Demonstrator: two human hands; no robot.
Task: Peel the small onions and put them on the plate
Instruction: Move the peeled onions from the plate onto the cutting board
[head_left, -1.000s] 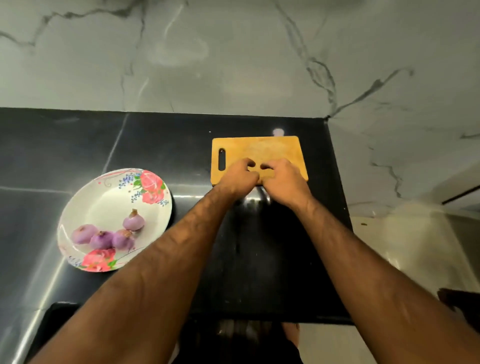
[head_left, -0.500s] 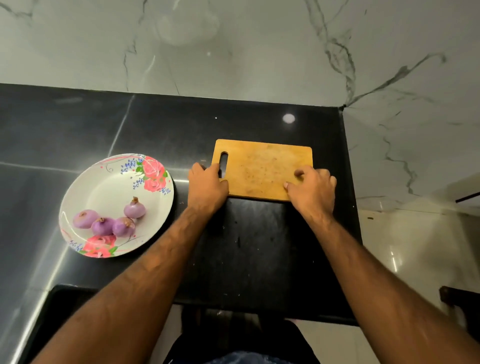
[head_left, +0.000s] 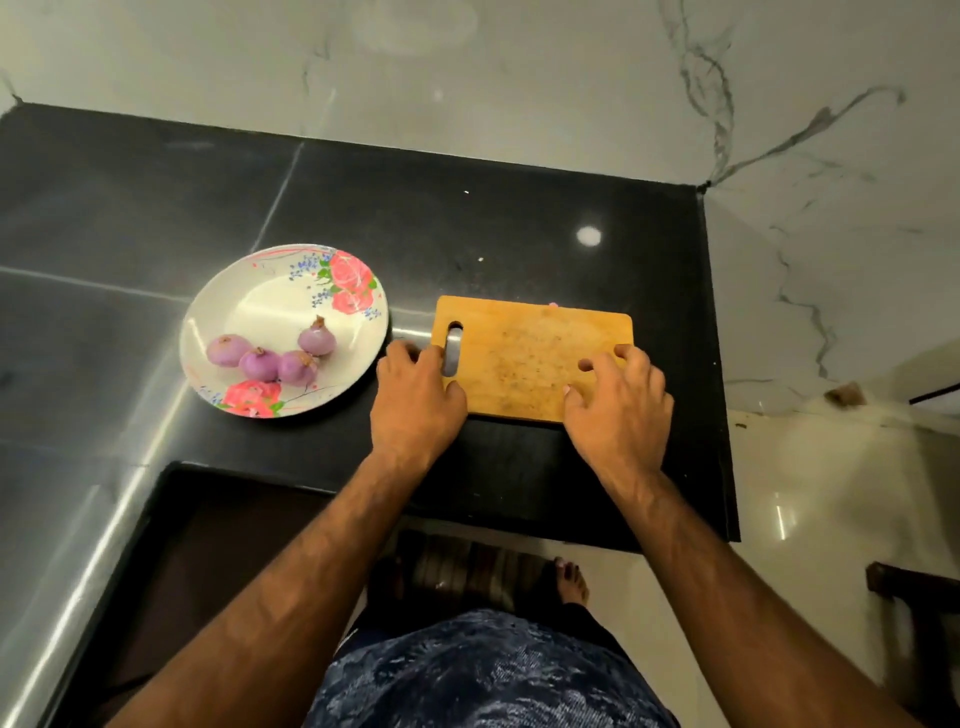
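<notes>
**BOARD HANDLING: ALL VISIBLE ONIONS ALREADY ON PLATE**

Finds four small onions (head_left: 258, 364) clustered on the flowered plate (head_left: 270, 306), just left of the cutting board (head_left: 530, 353), and none on the board itself. Cannot confirm full peeling from this view. Records smooth purple surfaces with root tufts intact.

Grips the board's left end, beside the slot, with the left hand (head_left: 415, 400), thumb on top and fingers curled over the edge. Lays the right hand (head_left: 618, 410) on the board's near right corner, fingers (head_left: 621, 352) spread, lightly bent and holding nothing else. Cannot tell any thumb hook against the near edge.

Judges the step in hand as squaring or shifting the board on the black counter (head_left: 519, 218).

Recommends:
- Move both ends together, sliding flat rather than tipping one side.
- Keep the board's left end off the nearby plate rim.
- Stop short of the counter drop to the right of the board.
- Brush away the pink scrap (head_left: 553, 304) at the board's far edge, probably peel, before further use.
</notes>
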